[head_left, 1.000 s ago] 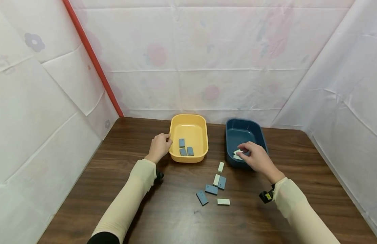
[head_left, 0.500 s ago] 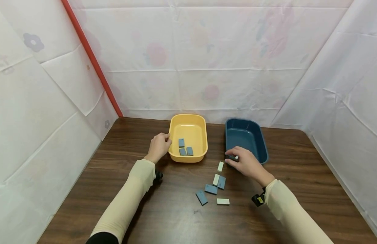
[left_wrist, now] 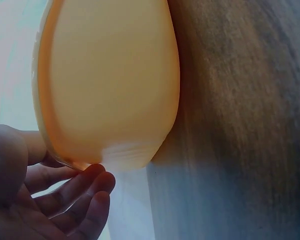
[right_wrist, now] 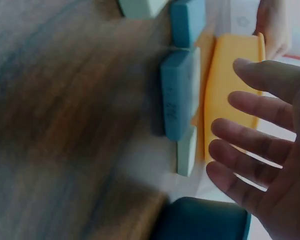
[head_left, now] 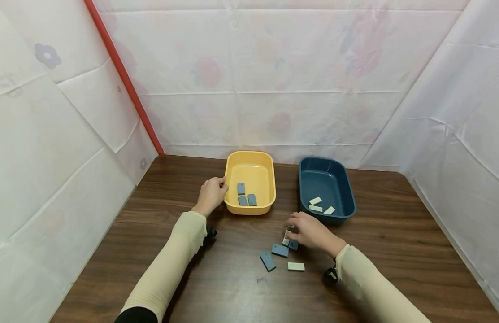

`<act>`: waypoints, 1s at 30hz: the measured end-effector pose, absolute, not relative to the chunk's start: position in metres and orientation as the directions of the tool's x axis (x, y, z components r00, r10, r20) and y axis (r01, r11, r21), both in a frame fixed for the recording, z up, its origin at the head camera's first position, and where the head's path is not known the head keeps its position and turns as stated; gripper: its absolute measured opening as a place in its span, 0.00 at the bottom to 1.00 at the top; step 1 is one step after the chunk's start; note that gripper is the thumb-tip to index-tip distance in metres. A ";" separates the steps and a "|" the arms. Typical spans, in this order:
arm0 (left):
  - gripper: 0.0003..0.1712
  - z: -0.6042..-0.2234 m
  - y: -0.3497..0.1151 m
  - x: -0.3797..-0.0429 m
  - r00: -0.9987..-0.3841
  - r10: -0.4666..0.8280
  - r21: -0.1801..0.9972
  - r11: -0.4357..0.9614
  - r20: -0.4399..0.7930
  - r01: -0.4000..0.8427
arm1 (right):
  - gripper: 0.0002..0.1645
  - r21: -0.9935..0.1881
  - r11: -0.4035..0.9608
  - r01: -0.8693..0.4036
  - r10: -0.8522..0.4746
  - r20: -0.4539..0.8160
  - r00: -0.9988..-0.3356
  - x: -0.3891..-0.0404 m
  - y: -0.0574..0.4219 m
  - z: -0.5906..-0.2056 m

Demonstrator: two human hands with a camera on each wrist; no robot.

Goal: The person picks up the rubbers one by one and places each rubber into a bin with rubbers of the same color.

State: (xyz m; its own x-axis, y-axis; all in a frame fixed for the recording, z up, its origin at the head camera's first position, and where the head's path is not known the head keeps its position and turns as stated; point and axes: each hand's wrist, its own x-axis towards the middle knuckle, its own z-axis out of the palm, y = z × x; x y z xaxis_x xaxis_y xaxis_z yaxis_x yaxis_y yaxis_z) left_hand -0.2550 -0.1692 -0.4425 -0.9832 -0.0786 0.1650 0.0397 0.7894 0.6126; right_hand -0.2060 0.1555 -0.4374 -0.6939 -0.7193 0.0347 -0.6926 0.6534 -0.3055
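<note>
My left hand point(head_left: 210, 195) grips the left rim of a yellow plastic tray point(head_left: 259, 172), thumb and fingers at its edge in the left wrist view. Three small blue blocks point(head_left: 241, 189) lie inside this tray. My right hand point(head_left: 311, 231) hovers over the loose blocks with its fingers spread and nothing between them. Beneath it are a pale green block point(head_left: 287, 238), partly covered by the fingers, and a blue block point(right_wrist: 177, 95) with markings on its edge. A further pale block point(right_wrist: 187, 152) shows in the right wrist view.
A dark blue tray point(head_left: 322, 179) with three pale blocks point(head_left: 315, 208) stands at the right, beyond my right hand. Two blue blocks point(head_left: 267, 261) and a pale block point(head_left: 296, 267) lie nearer on the wooden table point(head_left: 217, 278). White printed sheets point(head_left: 249, 67) enclose the table.
My right hand has moved from over the dark blue tray, left and nearer, to above the loose blocks. Three pale blocks are now uncovered in that tray. The left hand stays at the yellow tray.
</note>
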 end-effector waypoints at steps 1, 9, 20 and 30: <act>0.22 -0.443 -0.169 -0.255 -0.983 -0.078 0.614 0.788 0.166 0.041 | 0.08 -0.298 0.655 -0.695 -0.722 0.027 -0.692 -0.205 0.155 -0.439; 0.22 -0.443 -0.169 -0.255 -0.984 -0.076 0.629 0.776 0.160 0.042 | 0.10 -0.246 0.669 -0.701 -0.725 -0.007 -0.689 -0.201 0.153 -0.448; 0.23 -0.443 -0.170 -0.256 -0.988 -0.086 0.635 0.773 0.126 0.014 | 0.12 -0.195 0.680 -0.707 -0.722 -0.011 -0.692 -0.202 0.152 -0.450; 0.23 -0.447 -0.171 -0.258 -0.987 -0.094 0.651 0.759 0.127 0.012 | 0.10 -0.197 0.661 -0.724 -0.743 -0.039 -0.668 -0.207 0.148 -0.445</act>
